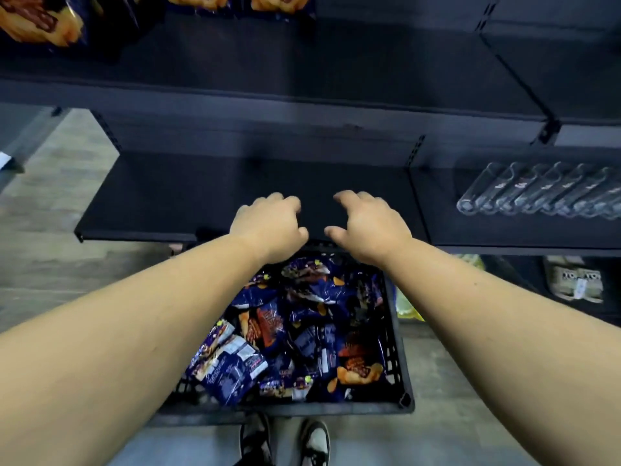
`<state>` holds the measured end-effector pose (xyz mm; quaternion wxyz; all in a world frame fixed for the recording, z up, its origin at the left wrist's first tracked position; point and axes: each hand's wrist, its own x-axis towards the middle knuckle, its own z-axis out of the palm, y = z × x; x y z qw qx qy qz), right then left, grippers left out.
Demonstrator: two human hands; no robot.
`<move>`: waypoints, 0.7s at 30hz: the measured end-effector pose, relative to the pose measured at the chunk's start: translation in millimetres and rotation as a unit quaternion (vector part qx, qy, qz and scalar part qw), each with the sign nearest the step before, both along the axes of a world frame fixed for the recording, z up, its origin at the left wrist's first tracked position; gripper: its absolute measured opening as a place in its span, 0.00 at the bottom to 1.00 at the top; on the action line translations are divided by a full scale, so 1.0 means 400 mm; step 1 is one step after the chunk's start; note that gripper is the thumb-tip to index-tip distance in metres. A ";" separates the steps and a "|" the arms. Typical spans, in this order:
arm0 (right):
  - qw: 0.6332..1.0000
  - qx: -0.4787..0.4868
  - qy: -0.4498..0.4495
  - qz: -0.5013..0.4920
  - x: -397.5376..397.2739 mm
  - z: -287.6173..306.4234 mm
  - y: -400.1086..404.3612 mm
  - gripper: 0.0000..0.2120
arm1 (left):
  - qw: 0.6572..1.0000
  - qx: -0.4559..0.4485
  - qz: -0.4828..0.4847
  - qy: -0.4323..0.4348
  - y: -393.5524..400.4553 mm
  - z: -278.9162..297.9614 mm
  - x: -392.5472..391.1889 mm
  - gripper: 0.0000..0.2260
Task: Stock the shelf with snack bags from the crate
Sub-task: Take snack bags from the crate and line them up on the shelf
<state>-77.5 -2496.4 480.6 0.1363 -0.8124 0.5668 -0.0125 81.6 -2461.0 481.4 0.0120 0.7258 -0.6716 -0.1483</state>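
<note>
A black plastic crate [401, 371] stands on the floor in front of me, filled with several dark blue snack bags [302, 331]. My left hand [268, 227] and my right hand [368, 225] hover side by side above the crate's far end, at the front edge of a bare black shelf [168, 196]. Both hands have loosely curled fingers and hold nothing. Several matching snack bags [40, 21] stand on the upper shelf [235, 85] at the top left.
Clear plastic dividers [537, 193] lie on the neighbouring shelf to the right. Pale packets [574, 280] sit on the bottom shelf at the right. A yellow bag [406, 307] lies beside the crate. My shoes [285, 438] stand just behind the crate on the grey floor.
</note>
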 end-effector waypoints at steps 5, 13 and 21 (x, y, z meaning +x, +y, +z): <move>0.998 0.058 0.017 -0.001 -0.007 -0.127 0.037 0.28 | 0.998 0.061 -0.003 0.003 0.031 -0.129 0.004 0.20; 0.987 0.149 0.055 0.006 -0.031 -0.304 0.101 0.30 | 0.987 0.160 0.007 0.009 0.096 -0.322 0.012 0.20; 0.972 0.217 0.083 0.026 -0.026 -0.460 0.145 0.27 | 0.970 0.240 0.030 0.016 0.158 -0.505 0.043 0.16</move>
